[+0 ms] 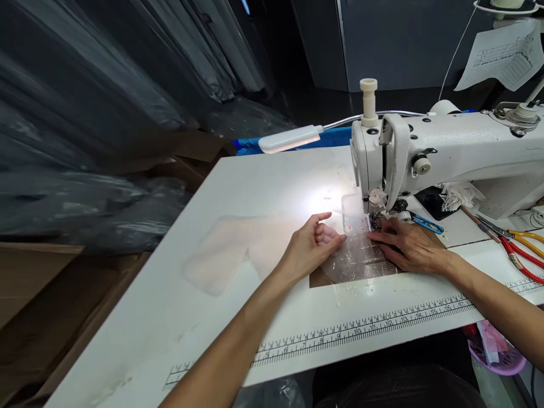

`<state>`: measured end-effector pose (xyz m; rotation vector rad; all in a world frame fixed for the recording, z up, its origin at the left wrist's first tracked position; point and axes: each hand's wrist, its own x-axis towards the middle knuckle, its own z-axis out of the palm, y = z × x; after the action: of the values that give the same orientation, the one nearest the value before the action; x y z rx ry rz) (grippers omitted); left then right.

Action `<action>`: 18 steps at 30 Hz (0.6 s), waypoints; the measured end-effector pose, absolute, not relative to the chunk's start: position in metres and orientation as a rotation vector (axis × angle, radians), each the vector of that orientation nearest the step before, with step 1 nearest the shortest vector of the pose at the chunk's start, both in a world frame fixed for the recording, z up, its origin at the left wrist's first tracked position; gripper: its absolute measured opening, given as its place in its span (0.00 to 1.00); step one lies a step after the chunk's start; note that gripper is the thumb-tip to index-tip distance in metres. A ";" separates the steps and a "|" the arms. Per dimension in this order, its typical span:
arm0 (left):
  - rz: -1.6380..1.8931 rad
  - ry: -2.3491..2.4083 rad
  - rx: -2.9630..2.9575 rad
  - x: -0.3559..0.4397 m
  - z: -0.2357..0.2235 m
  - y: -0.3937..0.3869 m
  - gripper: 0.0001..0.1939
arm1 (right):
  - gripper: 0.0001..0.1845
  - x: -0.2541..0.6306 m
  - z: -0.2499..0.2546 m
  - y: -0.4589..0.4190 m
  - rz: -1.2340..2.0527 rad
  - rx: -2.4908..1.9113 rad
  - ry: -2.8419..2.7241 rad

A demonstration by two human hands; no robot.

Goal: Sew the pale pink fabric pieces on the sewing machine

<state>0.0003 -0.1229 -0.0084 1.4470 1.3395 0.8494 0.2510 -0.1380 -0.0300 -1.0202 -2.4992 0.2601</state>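
Note:
My left hand (314, 245) is at the left side of a sewing machine's needle area, its thumb and forefinger apart and its other fingers loosely curled. Beside its thumb lies a thin see-through piece (355, 246) with small pink marks, partly under the presser foot (374, 220). My right hand (410, 245) rests on the right part of this piece, close to the foot, with fingers stretched to the left. Its fingertips partly hide the foot. Under the piece is a brownish plate (321, 279). The white sewing machine (467, 147) stands over both.
A pale, sheer shape (221, 252) lies on the white table (161, 323). A lamp (291, 139) lights the work. Right of my right hand are blue thread snips (427, 224), red-handled scissors (518, 258) and lace scraps (459, 197). A printed ruler (340, 335) follows the front edge. Cardboard boxes (38, 272) stand left.

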 end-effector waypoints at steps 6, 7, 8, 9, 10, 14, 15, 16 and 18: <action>0.761 1.437 1.539 0.002 -0.003 -0.142 0.35 | 0.19 0.246 -0.026 -0.141 0.268 -1.078 -2.563; 0.750 1.448 1.520 0.004 -0.004 -0.143 0.36 | 0.20 0.246 -0.027 -0.141 0.272 -1.090 -2.552; 0.737 1.459 1.501 0.005 -0.004 -0.144 0.36 | 0.20 0.245 -0.027 -0.141 0.277 -1.098 -2.539; 0.725 1.475 1.488 0.007 -0.005 -0.144 0.37 | 0.20 0.245 -0.028 -0.141 0.280 -1.102 -2.527; 0.715 1.496 1.483 0.008 -0.005 -0.143 0.37 | 0.21 0.245 -0.028 -0.142 0.280 -1.103 -2.519; 0.708 1.572 1.486 0.011 -0.005 -0.143 0.36 | 0.21 0.244 -0.030 -0.143 0.236 -1.127 -2.524; 0.713 1.569 1.478 0.011 -0.005 -0.144 0.36 | 0.22 0.244 -0.030 -0.143 0.222 -1.132 -2.523; 0.717 1.557 1.467 0.010 -0.006 -0.144 0.36 | 0.22 0.244 -0.030 -0.143 0.215 -1.129 -2.521; 0.724 1.524 1.449 0.008 -0.007 -0.144 0.37 | 0.22 0.244 -0.030 -0.143 0.221 -1.111 -2.501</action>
<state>0.0083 -0.1442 -0.0075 1.4490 1.5241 0.7241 0.2443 -0.1431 -0.0299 -1.1114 -2.5007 0.2205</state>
